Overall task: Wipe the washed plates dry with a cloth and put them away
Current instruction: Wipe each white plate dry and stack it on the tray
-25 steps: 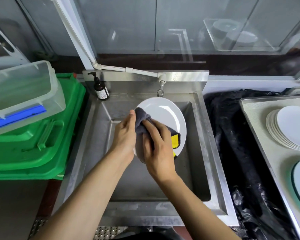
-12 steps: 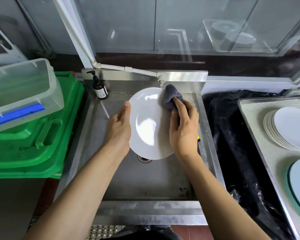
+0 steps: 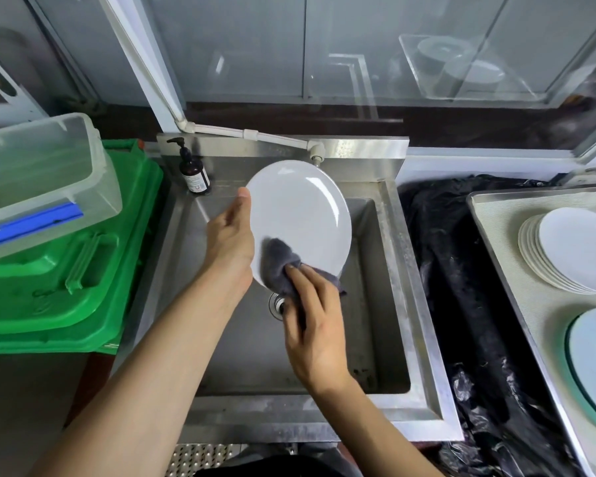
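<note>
Plate [image 3: 303,215] gripped in left hand [image 3: 229,235]; right hand [image 3: 315,325] presses bunched cloth [image 3: 277,265] on it.

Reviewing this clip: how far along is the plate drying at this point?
Done, it seems: a stack of white plates sits on the tray at right. In hand: the left hand holds a white plate over the sink while the right hand presses a grey cloth on its lower edge. Left: finishing and stacking it.
</note>
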### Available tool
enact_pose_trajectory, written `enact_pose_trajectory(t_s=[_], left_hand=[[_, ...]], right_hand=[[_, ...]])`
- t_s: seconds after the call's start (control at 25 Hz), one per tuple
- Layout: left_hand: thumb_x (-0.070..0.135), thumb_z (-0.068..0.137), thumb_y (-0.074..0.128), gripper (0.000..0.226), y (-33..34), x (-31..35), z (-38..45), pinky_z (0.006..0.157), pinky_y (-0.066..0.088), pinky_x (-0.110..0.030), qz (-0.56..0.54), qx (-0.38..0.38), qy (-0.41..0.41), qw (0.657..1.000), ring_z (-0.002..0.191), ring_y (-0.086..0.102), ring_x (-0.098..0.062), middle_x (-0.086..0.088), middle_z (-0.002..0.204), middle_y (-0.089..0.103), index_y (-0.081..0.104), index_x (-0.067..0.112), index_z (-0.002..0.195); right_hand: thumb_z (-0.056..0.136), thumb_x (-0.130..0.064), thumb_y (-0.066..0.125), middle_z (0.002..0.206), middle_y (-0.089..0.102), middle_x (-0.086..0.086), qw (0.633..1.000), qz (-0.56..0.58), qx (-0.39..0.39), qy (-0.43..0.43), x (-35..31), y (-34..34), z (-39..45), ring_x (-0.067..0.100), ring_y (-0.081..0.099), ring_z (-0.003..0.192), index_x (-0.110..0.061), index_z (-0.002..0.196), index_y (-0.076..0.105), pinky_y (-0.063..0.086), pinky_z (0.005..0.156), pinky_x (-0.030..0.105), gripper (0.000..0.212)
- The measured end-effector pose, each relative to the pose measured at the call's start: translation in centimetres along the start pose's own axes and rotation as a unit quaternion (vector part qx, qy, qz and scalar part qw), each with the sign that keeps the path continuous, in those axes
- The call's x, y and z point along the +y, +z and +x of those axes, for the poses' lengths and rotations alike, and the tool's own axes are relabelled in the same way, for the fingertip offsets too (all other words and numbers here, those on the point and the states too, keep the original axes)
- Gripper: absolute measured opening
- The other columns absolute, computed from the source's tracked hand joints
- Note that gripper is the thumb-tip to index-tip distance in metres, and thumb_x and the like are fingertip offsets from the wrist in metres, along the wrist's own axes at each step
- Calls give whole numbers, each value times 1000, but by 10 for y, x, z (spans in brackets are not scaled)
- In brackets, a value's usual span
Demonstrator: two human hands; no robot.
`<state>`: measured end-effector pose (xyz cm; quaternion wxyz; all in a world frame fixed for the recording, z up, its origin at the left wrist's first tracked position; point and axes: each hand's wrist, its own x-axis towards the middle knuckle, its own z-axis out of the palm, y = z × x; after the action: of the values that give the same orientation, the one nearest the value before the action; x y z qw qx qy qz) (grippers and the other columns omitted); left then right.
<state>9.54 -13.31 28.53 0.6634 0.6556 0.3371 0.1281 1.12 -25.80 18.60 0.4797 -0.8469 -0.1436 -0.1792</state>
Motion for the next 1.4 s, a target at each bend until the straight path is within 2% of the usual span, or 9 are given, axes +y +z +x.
enact_pose_trajectory(t_s=[0.16, 0.44, 0.56, 0.64, 0.72, 0.96, 1.04, 1.2, 1.4], left_hand=[[57, 97, 52, 33, -2, 1, 1, 84, 52, -31, -43, -5, -42, 998, 82, 62, -8, 14, 86, 64, 64, 28, 105], [45, 101, 52, 26, -1, 13, 3, 64, 57, -27, -105, 2, -60, 993, 73, 65, -15, 6, 80, 66, 63, 23, 91], [46, 96, 60, 25, -7, 14, 8, 75, 61, -45, -128, -51, -128, 982, 82, 71, -26, -7, 90, 74, 68, 23, 92], [46, 99, 52, 31, -10, 7, 13, 71, 60, -40, -108, -91, -147, 979, 81, 71, -26, -9, 89, 75, 71, 22, 93], [38, 99, 49, 27, -14, -1, 19, 66, 56, -33, -73, -102, -134, 983, 78, 68, -21, -5, 87, 73, 69, 21, 92], [36, 94, 54, 22, -24, -22, 27, 71, 51, -34, 106, -31, -53, 992, 82, 60, -26, -4, 85, 66, 64, 19, 85], [41, 96, 55, 27, -23, -26, 24, 86, 57, -44, 51, -65, -112, 990, 92, 66, -28, -9, 101, 71, 68, 18, 101], [35, 92, 69, 14, -27, -25, 24, 80, 54, -40, -81, -76, -106, 988, 88, 68, -24, -1, 93, 76, 74, 26, 83], [47, 90, 62, 51, -25, -9, 9, 95, 54, -43, -188, -188, -124, 956, 112, 68, -24, -9, 122, 71, 65, 14, 129]], right_hand=[[89, -17, 73, 128, 63, 9, 994, -57, 13, -93, -11, 4, 13, 27, 61, 117, -17, 138, 59, 48, 100, 39, 51], [79, -3, 78, 106, 71, 4, 985, -106, 28, -132, -7, -19, 43, 27, 68, 90, -15, 123, 73, 56, 76, 41, 46], [82, -10, 78, 99, 70, -5, 995, 86, -39, 23, -8, -35, 53, 20, 69, 84, -31, 123, 68, 59, 74, 45, 47], [85, -16, 79, 82, 72, -2, 953, 249, -40, 166, -9, -45, 60, 21, 68, 68, -34, 117, 70, 59, 66, 44, 38], [85, -13, 79, 71, 71, 0, 919, 331, -25, 211, -4, -57, 65, 14, 66, 58, -30, 110, 73, 57, 55, 35, 31], [70, -24, 90, 116, 74, 17, 822, 459, -15, 337, 13, -74, 66, 29, 72, 100, -14, 120, 73, 59, 81, 40, 53], [68, -27, 93, 120, 73, 21, 796, 486, -23, 360, 18, -75, 65, 33, 72, 104, -13, 126, 70, 59, 81, 41, 63], [74, -29, 90, 123, 72, 20, 763, 513, -6, 394, 29, -76, 62, 34, 72, 109, -15, 128, 70, 58, 86, 43, 59], [78, -31, 89, 123, 73, 17, 739, 526, 3, 422, 35, -77, 64, 33, 71, 113, -19, 126, 72, 59, 89, 42, 52]])
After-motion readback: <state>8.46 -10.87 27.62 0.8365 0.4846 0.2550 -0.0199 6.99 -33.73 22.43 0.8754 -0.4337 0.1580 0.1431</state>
